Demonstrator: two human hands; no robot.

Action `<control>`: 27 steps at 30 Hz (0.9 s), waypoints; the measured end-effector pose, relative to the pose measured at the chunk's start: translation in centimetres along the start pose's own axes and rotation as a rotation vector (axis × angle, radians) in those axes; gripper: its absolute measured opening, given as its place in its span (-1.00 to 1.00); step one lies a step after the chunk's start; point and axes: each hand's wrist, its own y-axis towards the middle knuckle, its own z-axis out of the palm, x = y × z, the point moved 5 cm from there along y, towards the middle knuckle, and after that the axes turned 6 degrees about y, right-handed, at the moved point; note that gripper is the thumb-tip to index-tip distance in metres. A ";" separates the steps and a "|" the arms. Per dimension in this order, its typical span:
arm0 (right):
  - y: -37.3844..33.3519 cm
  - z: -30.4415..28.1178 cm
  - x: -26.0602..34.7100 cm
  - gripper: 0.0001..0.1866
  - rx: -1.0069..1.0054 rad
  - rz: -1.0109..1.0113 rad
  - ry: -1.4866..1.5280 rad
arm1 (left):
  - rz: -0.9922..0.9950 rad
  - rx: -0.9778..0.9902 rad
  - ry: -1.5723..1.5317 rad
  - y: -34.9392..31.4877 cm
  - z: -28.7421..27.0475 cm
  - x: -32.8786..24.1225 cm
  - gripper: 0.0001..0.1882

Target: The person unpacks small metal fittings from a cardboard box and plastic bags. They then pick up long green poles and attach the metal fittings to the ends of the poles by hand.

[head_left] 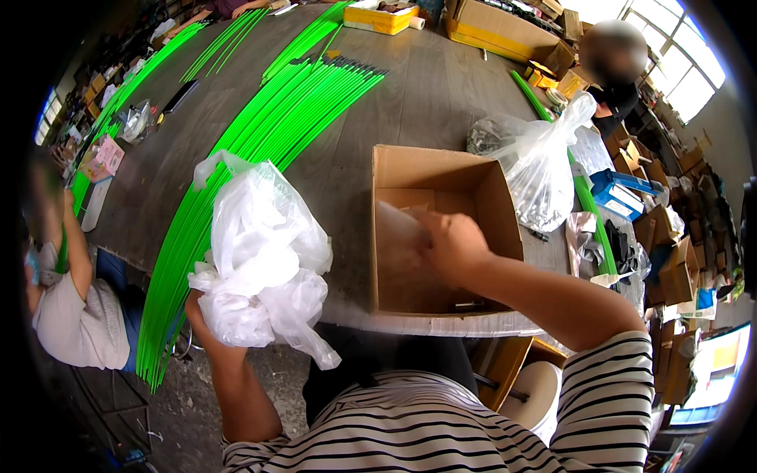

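Note:
A crumpled white translucent plastic bag (pixel 264 244) bulges at the table's front edge, over the green rods. My left hand (pixel 197 311) grips its lower left side, with most of the fingers hidden behind the film. To the right stands an open cardboard box (pixel 493 205). Inside it, my right hand (pixel 453 244) is closed and smeared by motion. A pale, translucent sheet-like piece (pixel 398 225) shows beside its fingers, too blurred to name. A small dark item (pixel 469 304) lies near the box's front wall.
Long green rods (pixel 268 134) with dark tips spread across the table's left. A tied clear bag (pixel 544 173) sits right of the box. Farther back are a yellow bin (pixel 381 17) and a large carton (pixel 501 35). One person (pixel 87 315) sits left; another (pixel 611 87) is far right.

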 end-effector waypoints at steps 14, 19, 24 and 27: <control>-13.2 -9.1 -24.0 -0.63 -0.077 0.549 0.129 | -0.171 -0.003 -0.208 1.1 0.1 0.6 -0.55; -8.9 -12.0 -13.9 -0.63 -0.443 0.278 -0.263 | -0.084 -0.011 -0.179 1.9 0.4 -1.7 -0.54; -1.8 -8.8 -2.0 -0.87 -0.138 -0.289 0.143 | -0.048 0.051 -0.050 0.0 0.0 -0.1 -0.28; 2.6 -2.5 -0.4 -0.87 0.166 -0.272 -0.266 | 0.001 0.014 -0.051 -0.2 0.7 -0.7 -0.23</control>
